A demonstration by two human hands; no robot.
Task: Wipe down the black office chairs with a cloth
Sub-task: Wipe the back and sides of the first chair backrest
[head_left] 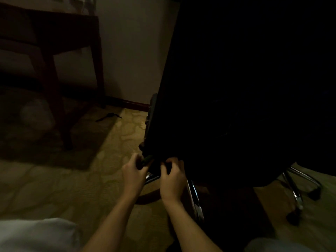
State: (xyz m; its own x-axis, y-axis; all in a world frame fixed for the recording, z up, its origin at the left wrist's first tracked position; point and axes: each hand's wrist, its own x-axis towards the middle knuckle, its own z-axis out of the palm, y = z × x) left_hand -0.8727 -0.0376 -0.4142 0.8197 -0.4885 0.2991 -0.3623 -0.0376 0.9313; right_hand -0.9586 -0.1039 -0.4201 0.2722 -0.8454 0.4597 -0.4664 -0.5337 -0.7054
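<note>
A black office chair [236, 88] fills the right of the dim view, its back towards me and its chrome star base [298, 186] with castors below. My left hand [133, 173] grips a small dark cloth [146, 160] at the lower left corner of the chair back. Just to its right, my right hand [172, 179] has its fingers curled onto the bottom edge of the chair back. The chair's surface is too dark for detail.
A dark wooden table [54, 42] stands at the left against a pale wall, one leg [62, 113] reaching the patterned carpet [54, 188]. A thin dark object [109, 116] lies on the floor near the baseboard. Pale cloth over my knees shows at the bottom.
</note>
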